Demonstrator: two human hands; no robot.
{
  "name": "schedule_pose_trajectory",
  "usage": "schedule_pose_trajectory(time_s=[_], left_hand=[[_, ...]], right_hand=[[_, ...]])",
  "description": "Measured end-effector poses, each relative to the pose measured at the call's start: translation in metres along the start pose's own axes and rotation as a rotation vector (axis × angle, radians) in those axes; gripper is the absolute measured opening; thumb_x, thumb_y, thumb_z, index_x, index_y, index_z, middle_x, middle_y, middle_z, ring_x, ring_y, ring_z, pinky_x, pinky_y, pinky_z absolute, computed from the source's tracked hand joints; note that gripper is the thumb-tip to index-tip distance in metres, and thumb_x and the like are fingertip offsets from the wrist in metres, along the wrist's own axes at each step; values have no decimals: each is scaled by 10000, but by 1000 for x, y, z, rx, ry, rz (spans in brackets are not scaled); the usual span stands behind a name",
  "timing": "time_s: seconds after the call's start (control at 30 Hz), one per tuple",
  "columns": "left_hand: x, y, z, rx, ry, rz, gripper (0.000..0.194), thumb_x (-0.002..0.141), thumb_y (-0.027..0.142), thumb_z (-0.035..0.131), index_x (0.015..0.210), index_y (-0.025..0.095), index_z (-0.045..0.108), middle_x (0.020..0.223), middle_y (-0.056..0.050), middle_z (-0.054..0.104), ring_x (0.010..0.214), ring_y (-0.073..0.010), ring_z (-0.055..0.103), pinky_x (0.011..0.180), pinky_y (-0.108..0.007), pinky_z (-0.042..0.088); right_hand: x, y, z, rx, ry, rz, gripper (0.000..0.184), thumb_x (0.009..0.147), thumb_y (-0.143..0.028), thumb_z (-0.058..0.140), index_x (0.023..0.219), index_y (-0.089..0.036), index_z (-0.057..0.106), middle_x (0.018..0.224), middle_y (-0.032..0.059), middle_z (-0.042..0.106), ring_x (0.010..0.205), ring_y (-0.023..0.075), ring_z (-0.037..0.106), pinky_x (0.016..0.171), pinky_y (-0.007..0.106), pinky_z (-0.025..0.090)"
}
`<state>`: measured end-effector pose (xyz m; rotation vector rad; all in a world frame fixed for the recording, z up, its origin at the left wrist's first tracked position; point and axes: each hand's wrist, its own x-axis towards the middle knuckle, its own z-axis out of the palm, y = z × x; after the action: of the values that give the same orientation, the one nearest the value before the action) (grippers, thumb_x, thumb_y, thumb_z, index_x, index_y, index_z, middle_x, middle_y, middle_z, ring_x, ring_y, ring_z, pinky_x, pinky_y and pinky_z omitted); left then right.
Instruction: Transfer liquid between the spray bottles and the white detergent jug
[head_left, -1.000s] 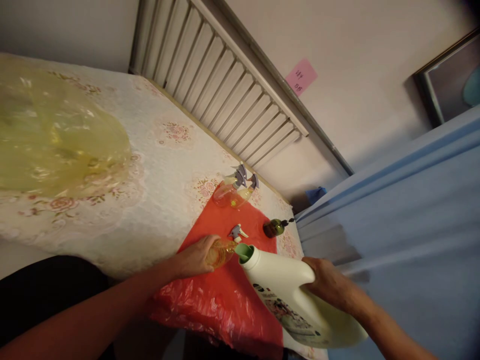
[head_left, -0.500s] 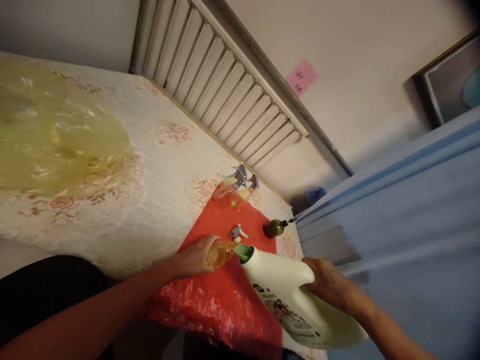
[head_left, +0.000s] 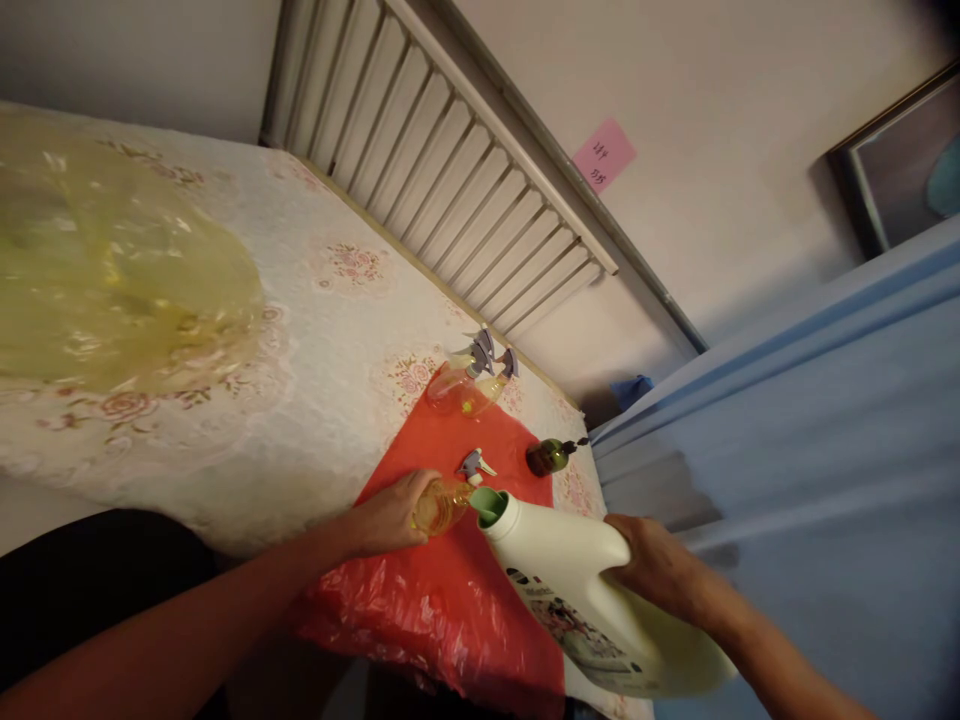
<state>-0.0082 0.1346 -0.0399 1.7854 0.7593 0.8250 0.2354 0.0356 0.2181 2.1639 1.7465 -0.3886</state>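
My left hand [head_left: 391, 515] is wrapped round a small clear bottle [head_left: 441, 506] with yellowish liquid in it, tilted over the red plastic sheet [head_left: 480, 580]. By its handle, my right hand [head_left: 654, 562] grips a large cream jug [head_left: 559, 540], tipped so that its green spout [head_left: 489, 503] meets the mouth of the small bottle. Whether liquid is flowing I cannot make out. Just beyond lies a loose grey-and-white spray head [head_left: 475, 467]. Several clear spray bottles [head_left: 480, 385] with grey triggers stand at the far end of the sheet.
A dark green pump bottle [head_left: 551, 456] stands at the sheet's right edge. On the floral tablecloth [head_left: 322, 350] a yellow plastic bag [head_left: 120, 270] lies to the left. A radiator [head_left: 450, 170] runs behind the table, and a blue curtain [head_left: 810, 470] hangs at right.
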Motion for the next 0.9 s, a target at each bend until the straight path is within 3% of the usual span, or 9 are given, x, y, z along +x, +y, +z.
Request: schedule_pose_trajectory(time_s=[0.9], left_hand=[[0,-4,0,7,0,37,564,622,191,634,1155,250,459,1092,-46,605,972,-242,596,800,-311,476]], right_hand=[[-1,-1,-1,-6,6,-1,130,637,-140,555,751,-179,604,780,34,712,722,174,655,555,212,421]])
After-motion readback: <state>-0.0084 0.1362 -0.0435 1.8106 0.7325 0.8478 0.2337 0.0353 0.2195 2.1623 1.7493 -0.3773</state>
